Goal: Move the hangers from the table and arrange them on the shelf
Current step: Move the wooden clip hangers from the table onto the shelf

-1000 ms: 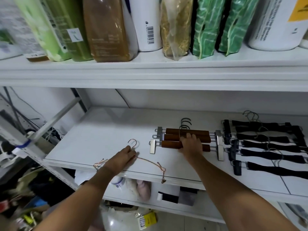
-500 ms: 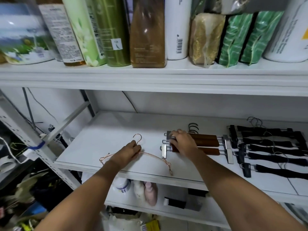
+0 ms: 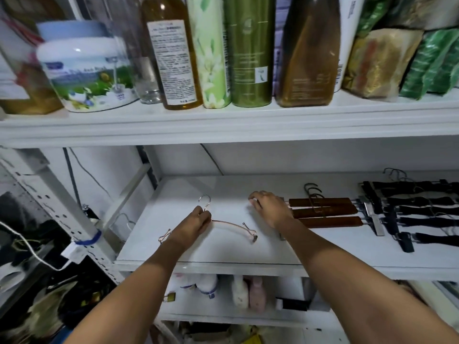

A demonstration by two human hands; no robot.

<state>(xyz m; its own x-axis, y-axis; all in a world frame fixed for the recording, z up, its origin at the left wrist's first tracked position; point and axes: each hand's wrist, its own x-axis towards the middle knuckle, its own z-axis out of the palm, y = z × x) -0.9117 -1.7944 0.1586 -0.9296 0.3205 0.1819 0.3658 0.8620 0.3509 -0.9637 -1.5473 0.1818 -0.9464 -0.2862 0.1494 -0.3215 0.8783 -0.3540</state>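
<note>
One wire hanger (image 3: 232, 224), probably light and springy, lies left of the wooden hangers (image 3: 323, 211), the left grip (image 3: 192, 225) pinched on its neck, the best hold, while the right grip (image 3: 270, 207) covers their ends, whether clamped I cannot tell.

The left hand (image 3: 192, 225) covers the neck of the wire hanger (image 3: 231, 222) and most of its left arm. The right hand (image 3: 269, 207) hides the left ends of the wooden hangers (image 3: 323, 212), so I cannot tell if it grips them. The black hangers (image 3: 422, 212) run off the right edge. The bottles (image 3: 248, 58) lose their tops at the top edge, and their labels are too blurry to read.
</note>
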